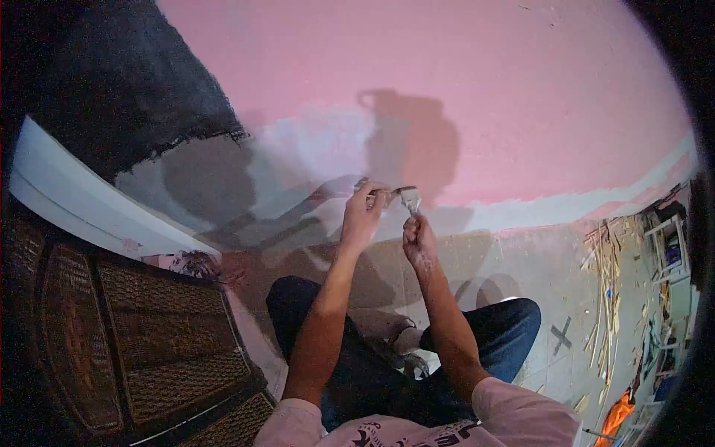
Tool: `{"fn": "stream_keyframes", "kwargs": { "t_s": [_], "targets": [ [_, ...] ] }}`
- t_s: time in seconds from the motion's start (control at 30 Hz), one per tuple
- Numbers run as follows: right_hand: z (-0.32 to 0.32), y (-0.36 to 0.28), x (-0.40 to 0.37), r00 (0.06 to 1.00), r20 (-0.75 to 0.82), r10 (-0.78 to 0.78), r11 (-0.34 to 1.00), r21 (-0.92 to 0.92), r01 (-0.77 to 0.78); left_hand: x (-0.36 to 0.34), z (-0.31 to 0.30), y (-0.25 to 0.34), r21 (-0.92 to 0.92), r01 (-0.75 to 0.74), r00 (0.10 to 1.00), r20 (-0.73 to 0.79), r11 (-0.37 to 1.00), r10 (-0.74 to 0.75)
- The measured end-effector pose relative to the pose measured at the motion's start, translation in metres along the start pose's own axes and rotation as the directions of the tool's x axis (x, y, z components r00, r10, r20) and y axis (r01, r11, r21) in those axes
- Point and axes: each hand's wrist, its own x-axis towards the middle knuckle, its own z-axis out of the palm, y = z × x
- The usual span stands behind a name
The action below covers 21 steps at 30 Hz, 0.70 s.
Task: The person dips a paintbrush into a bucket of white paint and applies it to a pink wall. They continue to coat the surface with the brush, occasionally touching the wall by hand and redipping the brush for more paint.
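Paintbrush (pixel 408 197) in left hand (pixel 363 214), right hand (pixel 419 242)

1. Pink wall (pixel 447 74): fills your view ahead, with soft shadows across it.
2. Black painted patch (pixel 112 82): at the pink wall's upper left.
3. Pale grey band (pixel 313 149): along the pink wall's foot.
4. White trim (pixel 74 197): left of the pink wall, edging a brown woven panel (pixel 149 328).
5. Pale floor (pixel 536 261): below the pink wall, bearing a dark cross mark (pixel 561 334).
6. Wood offcuts (pixel 607 276): strewn on the floor at the pink wall's right end.
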Motion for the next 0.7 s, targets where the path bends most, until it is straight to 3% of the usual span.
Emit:
{"fn": "stream_keyframes", "kwargs": {
  "t_s": [0.1,0.17,0.27,0.37,0.47,0.57,0.67,0.7],
  "targets": [
    [0.032,-0.014,-0.039,0.998,0.045,-0.042,0.997,-0.065,0.045,-0.001,-0.002,0.008,-0.077,0.083,0.997,0.003,0.994,-0.083],
    [0.026,0.000,-0.077,0.996,0.033,-0.082,0.995,-0.058,0.084,0.002,-0.002,0.015,0.005,0.005,1.000,-0.020,1.000,-0.005],
    [-0.019,0.018,-0.074,0.974,-0.224,0.022,1.000,-0.015,-0.026,0.007,-0.008,0.011,-0.017,-0.024,0.999,-0.035,1.000,0.023],
    [-0.062,0.019,-0.015,0.987,-0.124,0.105,0.990,0.105,-0.092,0.004,-0.009,0.005,-0.043,-0.017,0.999,-0.044,0.999,0.015],
    [0.043,-0.016,-0.024,0.992,0.098,-0.074,0.997,-0.015,0.076,0.004,-0.014,0.005,-0.029,-0.051,0.996,-0.081,0.998,0.048],
    [0.083,-0.026,-0.040,0.999,0.032,-0.023,0.998,0.058,0.021,0.002,-0.015,0.006,-0.007,-0.036,0.996,-0.082,0.999,0.035],
    [0.014,0.003,-0.054,0.991,0.101,-0.090,0.995,0.060,0.084,0.009,-0.009,-0.010,-0.005,-0.081,0.992,-0.100,0.997,0.080],
    [0.002,0.009,-0.055,0.999,0.027,-0.018,0.994,0.110,0.015,0.011,-0.009,-0.017,-0.001,-0.107,0.989,-0.107,0.994,0.106]
  ]
}}
